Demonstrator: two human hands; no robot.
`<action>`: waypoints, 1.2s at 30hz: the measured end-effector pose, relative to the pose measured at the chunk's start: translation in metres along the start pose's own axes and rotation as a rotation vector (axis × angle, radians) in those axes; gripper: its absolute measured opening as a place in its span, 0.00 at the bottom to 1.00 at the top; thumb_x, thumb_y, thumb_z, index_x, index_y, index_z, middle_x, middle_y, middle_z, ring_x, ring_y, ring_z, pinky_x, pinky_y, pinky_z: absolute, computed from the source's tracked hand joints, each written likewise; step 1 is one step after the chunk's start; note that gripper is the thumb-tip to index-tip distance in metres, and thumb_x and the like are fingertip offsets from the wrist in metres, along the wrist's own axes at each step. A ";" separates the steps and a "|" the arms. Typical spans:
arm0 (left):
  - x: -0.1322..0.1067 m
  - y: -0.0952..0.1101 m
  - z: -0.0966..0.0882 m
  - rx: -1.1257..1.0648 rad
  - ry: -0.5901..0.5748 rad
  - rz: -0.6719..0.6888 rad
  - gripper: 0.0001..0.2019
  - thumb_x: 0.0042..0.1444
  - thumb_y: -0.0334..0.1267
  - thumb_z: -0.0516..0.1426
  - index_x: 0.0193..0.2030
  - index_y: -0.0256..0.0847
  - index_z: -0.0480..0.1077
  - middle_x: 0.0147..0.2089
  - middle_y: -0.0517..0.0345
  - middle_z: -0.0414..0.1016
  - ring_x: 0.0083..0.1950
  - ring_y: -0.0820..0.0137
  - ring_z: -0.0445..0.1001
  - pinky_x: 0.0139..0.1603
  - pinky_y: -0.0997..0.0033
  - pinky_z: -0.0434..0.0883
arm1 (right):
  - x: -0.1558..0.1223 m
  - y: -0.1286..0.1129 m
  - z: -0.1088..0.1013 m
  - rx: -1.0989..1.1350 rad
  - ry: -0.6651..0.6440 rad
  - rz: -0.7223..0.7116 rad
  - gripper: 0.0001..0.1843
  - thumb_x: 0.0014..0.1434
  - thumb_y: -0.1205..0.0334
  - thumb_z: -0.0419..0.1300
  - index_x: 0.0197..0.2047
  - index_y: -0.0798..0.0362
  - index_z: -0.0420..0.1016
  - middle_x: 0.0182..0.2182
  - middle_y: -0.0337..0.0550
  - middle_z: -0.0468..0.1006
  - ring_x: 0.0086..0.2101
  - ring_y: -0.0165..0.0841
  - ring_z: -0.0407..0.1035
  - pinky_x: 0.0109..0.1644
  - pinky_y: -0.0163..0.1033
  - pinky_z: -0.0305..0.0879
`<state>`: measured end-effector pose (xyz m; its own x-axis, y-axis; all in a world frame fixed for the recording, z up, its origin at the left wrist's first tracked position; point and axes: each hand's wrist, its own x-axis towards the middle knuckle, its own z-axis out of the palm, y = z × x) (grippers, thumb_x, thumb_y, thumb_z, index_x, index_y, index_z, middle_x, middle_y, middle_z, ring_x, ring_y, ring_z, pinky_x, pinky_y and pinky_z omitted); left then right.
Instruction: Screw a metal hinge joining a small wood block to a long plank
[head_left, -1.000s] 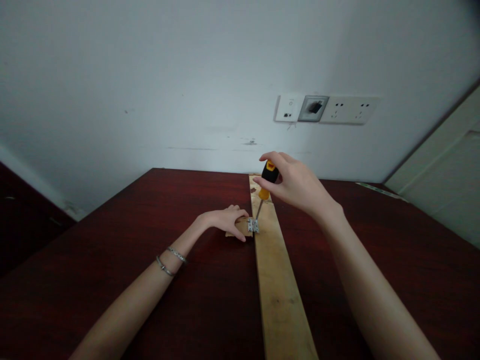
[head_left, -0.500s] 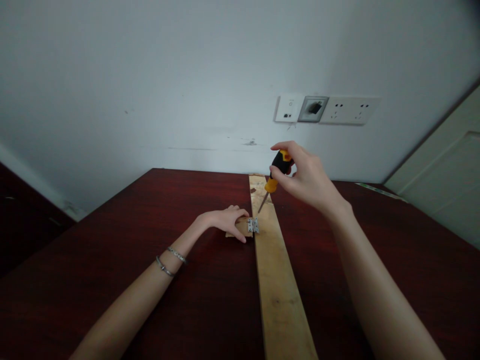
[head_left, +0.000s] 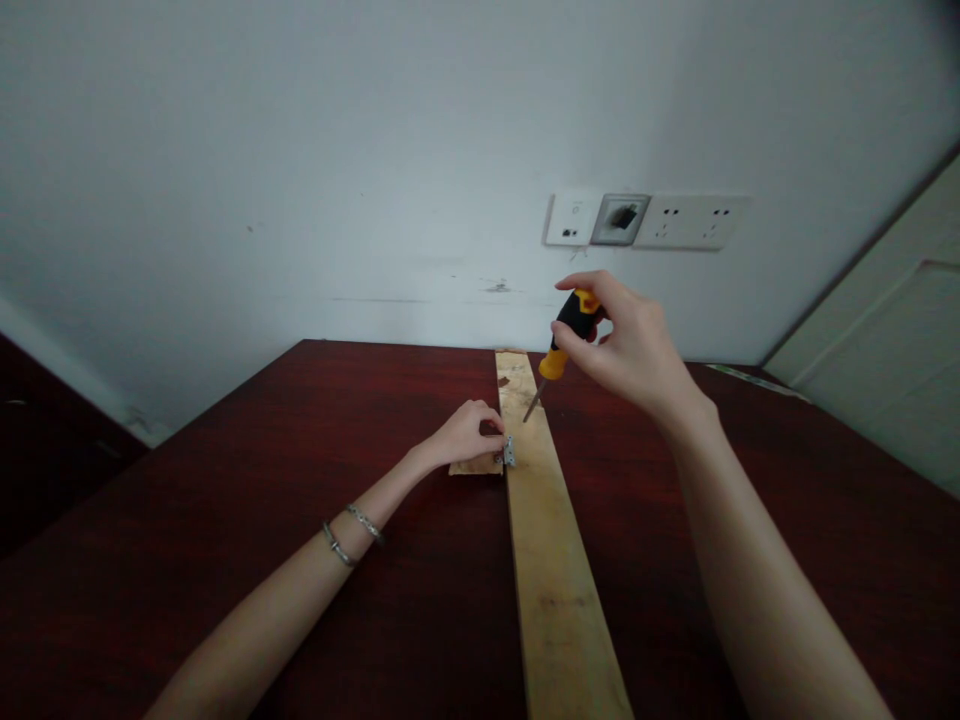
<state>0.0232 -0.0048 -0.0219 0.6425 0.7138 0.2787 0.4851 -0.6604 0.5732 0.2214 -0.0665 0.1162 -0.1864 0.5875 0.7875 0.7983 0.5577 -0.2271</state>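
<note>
Right hand is gripping the screwdriver, fingers wrapped round its handle, tip hovering above the hinge. Left hand is curling over the block, pressing it against the plank (steadying the hinge) on the counter.

Yellow-black screwdriver tilted above long pale plank, small metal hinge at seam with wood block

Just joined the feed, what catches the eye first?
The right hand holds a yellow-and-black screwdriver tip-down above a long pale plank lying on the dark red table. Left of the plank, the left hand rests on a small wooden block, fingers at a metal hinge on their seam.
</note>
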 end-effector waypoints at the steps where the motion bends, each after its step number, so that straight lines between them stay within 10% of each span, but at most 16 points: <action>1: 0.000 0.000 0.002 0.021 0.024 -0.007 0.03 0.47 0.34 0.62 0.31 0.39 0.75 0.35 0.57 0.75 0.40 0.67 0.70 0.47 0.67 0.64 | 0.000 0.000 0.000 0.000 -0.002 0.001 0.19 0.54 0.61 0.55 0.50 0.50 0.67 0.36 0.46 0.73 0.31 0.35 0.67 0.33 0.40 0.62; 36: -0.001 0.012 0.014 0.003 0.178 -0.046 0.04 0.52 0.34 0.59 0.28 0.41 0.74 0.36 0.56 0.72 0.44 0.66 0.67 0.49 0.63 0.65 | 0.000 0.000 -0.006 -0.016 -0.014 0.015 0.18 0.55 0.60 0.55 0.50 0.49 0.67 0.37 0.46 0.74 0.34 0.38 0.69 0.34 0.42 0.63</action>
<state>0.0370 -0.0170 -0.0261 0.5050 0.7729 0.3841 0.5137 -0.6268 0.5858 0.2247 -0.0700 0.1190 -0.1821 0.6041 0.7758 0.8103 0.5392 -0.2296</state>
